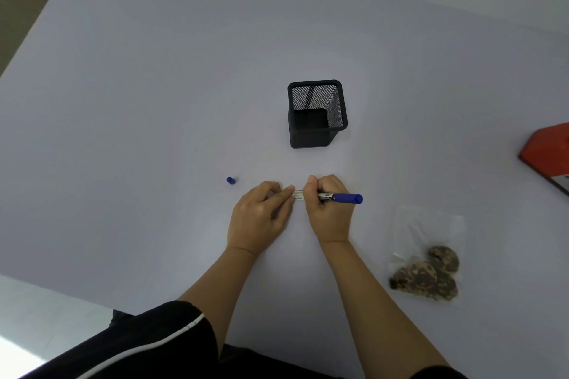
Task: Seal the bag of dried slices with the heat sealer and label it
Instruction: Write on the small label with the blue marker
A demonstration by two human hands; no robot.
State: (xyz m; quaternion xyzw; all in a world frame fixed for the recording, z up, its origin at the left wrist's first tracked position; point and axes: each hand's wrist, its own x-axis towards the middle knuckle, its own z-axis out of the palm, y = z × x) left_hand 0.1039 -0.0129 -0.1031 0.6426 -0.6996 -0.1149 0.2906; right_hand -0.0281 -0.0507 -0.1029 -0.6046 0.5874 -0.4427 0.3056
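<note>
A small white label (298, 195) lies on the table between my hands. My left hand (261, 215) rests flat with its fingertips pressing on the label's left end. My right hand (328, 209) grips a blue marker pen (341, 197), tip down at the label, its blue end pointing right. The pen's blue cap (231, 180) lies on the table to the left. A clear plastic bag (428, 255) with brown dried slices (426, 277) in its lower part lies flat at the right. An orange heat sealer (548, 157) shows partly at the right edge.
A black mesh pen holder (317, 114) stands upright behind my hands, with nothing visible inside. The pale table (154, 101) stretches far back and left. Its near edge runs along the lower left, above my dark-clothed lap.
</note>
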